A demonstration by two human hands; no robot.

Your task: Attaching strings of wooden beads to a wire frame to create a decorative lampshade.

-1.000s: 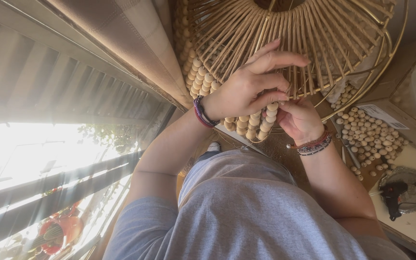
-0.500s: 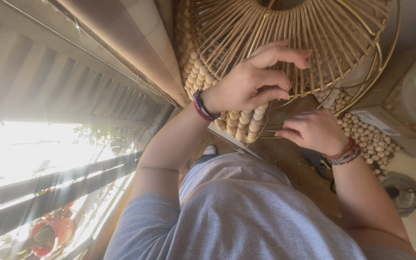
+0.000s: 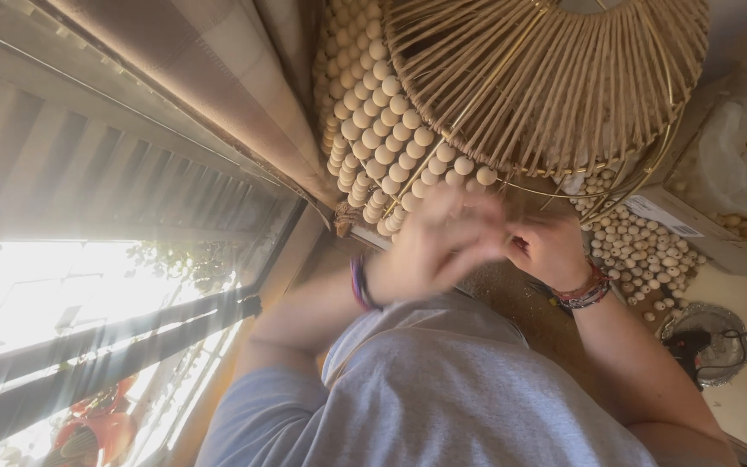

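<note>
Wooden bead rows hang on cane lampshade. Left hand now lower, under shade rim, blurred, grip unclear. Right hand beside it, fingers curled, grip unclear too. Loose beads lie right of shade.

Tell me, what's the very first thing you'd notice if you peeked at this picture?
The big round lampshade frame at the top, made of thin cane sticks fanning out over gold wire, with rows of pale wooden beads down its left side. Just below it, the left hand, blurred, and the right hand meet at its lower rim. More loose beads lie scattered to the right, and bright sunlight pours through the window at lower left.
</note>
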